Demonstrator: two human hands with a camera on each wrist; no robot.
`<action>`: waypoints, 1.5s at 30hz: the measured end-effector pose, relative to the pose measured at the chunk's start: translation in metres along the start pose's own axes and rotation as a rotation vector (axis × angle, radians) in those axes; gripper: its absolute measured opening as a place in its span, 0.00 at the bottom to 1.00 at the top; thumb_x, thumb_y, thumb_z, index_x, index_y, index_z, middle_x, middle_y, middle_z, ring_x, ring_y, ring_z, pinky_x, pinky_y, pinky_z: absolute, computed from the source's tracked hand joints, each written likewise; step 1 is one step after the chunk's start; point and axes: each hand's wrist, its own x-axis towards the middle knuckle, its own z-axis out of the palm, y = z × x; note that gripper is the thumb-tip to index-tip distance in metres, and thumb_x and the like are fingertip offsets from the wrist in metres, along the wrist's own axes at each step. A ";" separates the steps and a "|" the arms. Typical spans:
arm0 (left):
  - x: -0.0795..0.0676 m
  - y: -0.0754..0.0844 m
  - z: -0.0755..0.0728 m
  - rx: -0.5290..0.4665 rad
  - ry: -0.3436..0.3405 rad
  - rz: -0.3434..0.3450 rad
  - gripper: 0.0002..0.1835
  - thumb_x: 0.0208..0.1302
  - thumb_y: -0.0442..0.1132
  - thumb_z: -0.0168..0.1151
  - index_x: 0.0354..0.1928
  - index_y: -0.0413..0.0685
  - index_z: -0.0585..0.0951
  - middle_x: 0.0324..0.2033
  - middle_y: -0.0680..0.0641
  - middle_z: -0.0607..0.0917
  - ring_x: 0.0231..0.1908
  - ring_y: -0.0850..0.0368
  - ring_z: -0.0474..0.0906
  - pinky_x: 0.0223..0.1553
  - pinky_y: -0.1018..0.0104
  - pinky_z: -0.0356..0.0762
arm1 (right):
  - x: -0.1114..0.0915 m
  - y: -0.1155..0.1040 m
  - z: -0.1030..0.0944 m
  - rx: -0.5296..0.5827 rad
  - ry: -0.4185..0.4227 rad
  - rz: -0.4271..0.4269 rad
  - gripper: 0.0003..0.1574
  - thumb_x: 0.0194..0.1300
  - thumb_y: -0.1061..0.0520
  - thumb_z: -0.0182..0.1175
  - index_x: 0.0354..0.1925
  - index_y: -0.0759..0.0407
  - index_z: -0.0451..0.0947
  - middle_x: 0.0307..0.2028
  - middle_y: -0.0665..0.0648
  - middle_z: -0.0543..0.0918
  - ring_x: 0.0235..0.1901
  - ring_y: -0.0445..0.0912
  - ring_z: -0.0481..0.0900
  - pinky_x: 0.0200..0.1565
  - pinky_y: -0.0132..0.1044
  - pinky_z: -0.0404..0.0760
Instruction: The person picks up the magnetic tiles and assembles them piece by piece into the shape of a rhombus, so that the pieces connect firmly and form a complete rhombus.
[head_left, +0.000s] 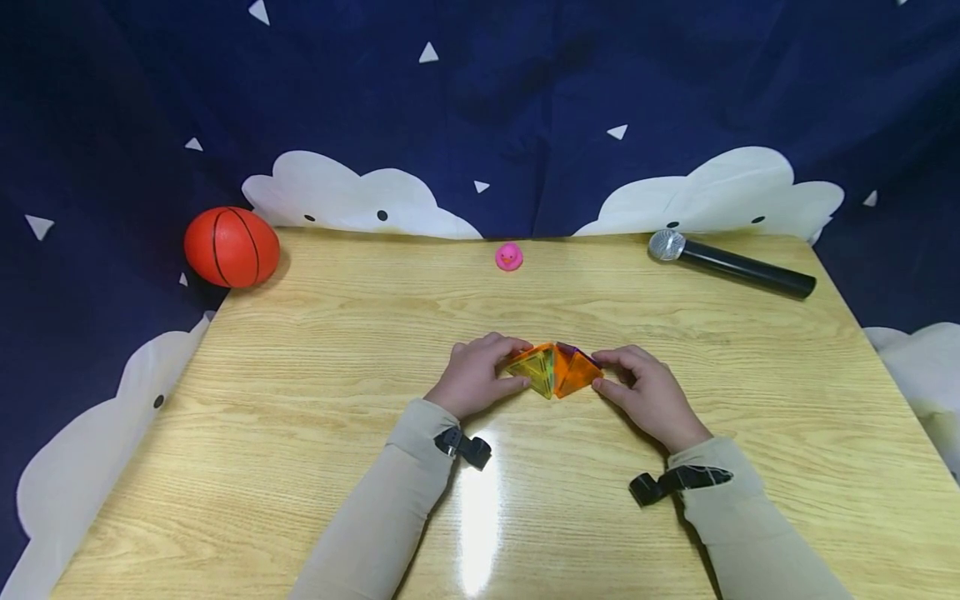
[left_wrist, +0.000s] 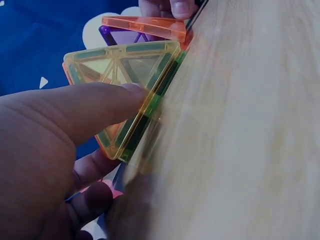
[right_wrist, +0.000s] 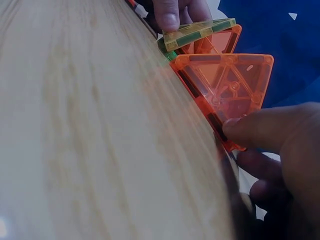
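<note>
Translucent triangular magnetic tiles stand together on the wooden table in two peaked clusters. My left hand [head_left: 471, 382] pinches the left cluster, its thumb across the face of a yellow tile [left_wrist: 140, 65] and its fingers behind. A green tile [left_wrist: 156, 104] lies along the bottom of that cluster, and orange shows at its back. On the other side my right hand [head_left: 654, 398] grips the right cluster, thumb on an orange tile [right_wrist: 231, 82] near its lower corner. Behind that one a purple tile [left_wrist: 125, 36] shows in the left wrist view. The clusters meet corner to corner in the head view.
A pink rubber duck [head_left: 509, 257] sits at the table's back edge. To the back left is a red ball [head_left: 232, 247] with black lines; a black microphone [head_left: 738, 265] with a silver head lies back right. A dark blue curtain [head_left: 517, 100] hangs behind the table [head_left: 337, 325].
</note>
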 end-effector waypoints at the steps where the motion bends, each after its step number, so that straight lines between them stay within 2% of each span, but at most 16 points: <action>1: 0.000 0.000 0.000 -0.005 -0.002 -0.002 0.28 0.62 0.54 0.71 0.63 0.60 0.78 0.52 0.56 0.82 0.50 0.58 0.78 0.49 0.56 0.66 | 0.000 0.000 0.000 -0.006 -0.001 0.006 0.22 0.64 0.59 0.69 0.57 0.58 0.82 0.47 0.55 0.82 0.37 0.47 0.72 0.39 0.39 0.70; 5: 0.000 -0.002 -0.001 -0.023 -0.009 -0.014 0.26 0.62 0.51 0.71 0.62 0.60 0.79 0.52 0.57 0.82 0.49 0.59 0.78 0.49 0.58 0.65 | -0.001 0.000 0.001 -0.054 0.004 0.034 0.22 0.64 0.60 0.67 0.56 0.62 0.82 0.44 0.57 0.79 0.36 0.48 0.71 0.39 0.42 0.69; 9: 0.000 -0.003 -0.001 -0.039 -0.011 -0.024 0.25 0.62 0.51 0.71 0.61 0.60 0.80 0.51 0.57 0.83 0.43 0.60 0.76 0.48 0.59 0.64 | -0.001 -0.002 0.001 -0.088 0.007 0.063 0.17 0.65 0.58 0.67 0.51 0.62 0.84 0.40 0.57 0.76 0.33 0.49 0.67 0.37 0.43 0.67; 17: 0.000 -0.001 -0.001 -0.050 -0.003 -0.030 0.25 0.62 0.51 0.71 0.61 0.60 0.80 0.49 0.58 0.83 0.38 0.61 0.73 0.46 0.59 0.63 | 0.000 -0.001 0.001 -0.070 0.025 0.067 0.13 0.65 0.58 0.67 0.48 0.61 0.84 0.38 0.56 0.76 0.32 0.48 0.67 0.35 0.42 0.66; 27: 0.000 -0.002 0.000 -0.107 0.033 -0.048 0.24 0.62 0.50 0.72 0.61 0.61 0.81 0.51 0.59 0.83 0.33 0.62 0.72 0.45 0.60 0.62 | 0.000 0.001 0.003 -0.004 0.072 0.054 0.13 0.67 0.56 0.67 0.49 0.58 0.83 0.35 0.53 0.77 0.30 0.46 0.69 0.31 0.37 0.68; 35: 0.000 -0.002 0.000 -0.112 0.047 -0.036 0.23 0.62 0.50 0.72 0.60 0.61 0.82 0.49 0.60 0.83 0.33 0.63 0.72 0.44 0.60 0.62 | -0.002 0.001 0.004 0.094 0.126 0.044 0.12 0.67 0.55 0.67 0.49 0.55 0.85 0.39 0.51 0.82 0.33 0.44 0.76 0.34 0.29 0.74; 45: 0.001 -0.001 0.000 -0.102 0.034 -0.041 0.22 0.62 0.50 0.72 0.58 0.61 0.82 0.50 0.59 0.84 0.35 0.63 0.73 0.46 0.60 0.62 | -0.003 0.000 0.004 0.161 0.140 0.043 0.14 0.67 0.56 0.67 0.50 0.57 0.85 0.41 0.52 0.83 0.35 0.41 0.77 0.36 0.25 0.74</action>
